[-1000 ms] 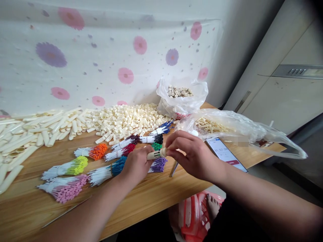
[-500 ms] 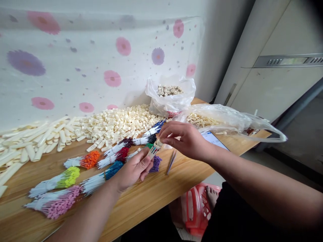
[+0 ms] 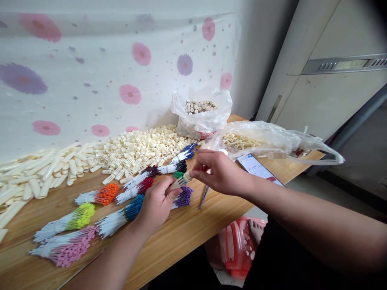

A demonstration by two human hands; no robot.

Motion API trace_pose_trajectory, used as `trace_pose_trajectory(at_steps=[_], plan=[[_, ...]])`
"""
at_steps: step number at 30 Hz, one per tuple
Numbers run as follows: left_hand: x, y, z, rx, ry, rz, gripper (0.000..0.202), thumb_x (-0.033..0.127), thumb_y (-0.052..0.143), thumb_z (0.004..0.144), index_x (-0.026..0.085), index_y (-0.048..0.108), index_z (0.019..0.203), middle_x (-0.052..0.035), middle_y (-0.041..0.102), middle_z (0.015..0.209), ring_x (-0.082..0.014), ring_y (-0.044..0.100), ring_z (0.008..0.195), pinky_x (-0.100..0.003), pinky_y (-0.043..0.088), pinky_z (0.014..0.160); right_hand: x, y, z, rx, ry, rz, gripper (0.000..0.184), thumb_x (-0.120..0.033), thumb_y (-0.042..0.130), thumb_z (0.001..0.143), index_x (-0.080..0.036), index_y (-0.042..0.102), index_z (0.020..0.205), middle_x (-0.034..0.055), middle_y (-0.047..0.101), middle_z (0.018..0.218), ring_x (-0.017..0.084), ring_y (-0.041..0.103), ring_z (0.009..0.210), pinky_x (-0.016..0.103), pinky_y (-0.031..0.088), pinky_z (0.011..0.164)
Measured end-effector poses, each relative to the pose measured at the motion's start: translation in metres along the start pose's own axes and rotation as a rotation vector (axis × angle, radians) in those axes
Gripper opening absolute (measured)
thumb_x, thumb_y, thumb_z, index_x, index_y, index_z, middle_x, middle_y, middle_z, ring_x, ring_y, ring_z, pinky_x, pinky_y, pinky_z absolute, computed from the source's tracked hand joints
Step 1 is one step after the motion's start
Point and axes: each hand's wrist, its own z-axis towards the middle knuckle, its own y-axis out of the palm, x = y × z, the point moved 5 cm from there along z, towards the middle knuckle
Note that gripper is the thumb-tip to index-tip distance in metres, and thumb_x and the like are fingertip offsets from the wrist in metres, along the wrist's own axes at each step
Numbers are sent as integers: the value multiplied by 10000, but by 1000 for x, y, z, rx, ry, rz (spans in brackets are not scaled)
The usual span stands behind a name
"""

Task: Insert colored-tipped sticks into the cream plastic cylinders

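Observation:
My left hand grips a cream pen barrel by its lower part, its open end pointing up and right. My right hand pinches the top end of that same barrel with thumb and fingertips. Both hands hover just above the wooden table, over a purple-tipped bundle of refills. Other bundles lie to the left: blue, red, orange, yellow-green, pink, black.
A heap of small cream slotted parts and long cream barrels covers the back of the table. Two plastic bags of parts stand at the right. A phone and tweezers lie near my right hand. A red stool is below.
The barrel has tilted from nearly level to pointing up-right. My left hand turned palm-up for a moment, then closed round the barrel again. My right hand stayed on its top end.

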Motion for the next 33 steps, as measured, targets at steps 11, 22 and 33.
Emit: trace_pose_trajectory(at_steps=[11,22,33], plan=[[18,-19,1,121,262,158,263,344,525,893,162,579,1074,-79,632,964,-195,598,897,-290,477,772,-18,-1,-15,52,-358,-11,129,-175,530,905,-134,644,859,83,641,869,131,589,763,259,476,679],[20,-21,-3,201,346,237,224,341,581,866,181,623,1016,-44,690,867,-165,628,768,-263,482,716,-18,0,-17,76,-254,-212,202,-227,499,922,-135,614,784,61,610,749,126,546,674,243,435,613],[21,-21,-1,139,370,46,245,345,500,910,172,616,1040,-70,631,910,-178,585,857,-284,470,752,-27,-6,-26,146,-387,-216,90,-172,539,892,-161,628,877,61,649,844,133,587,748,257,471,644]])
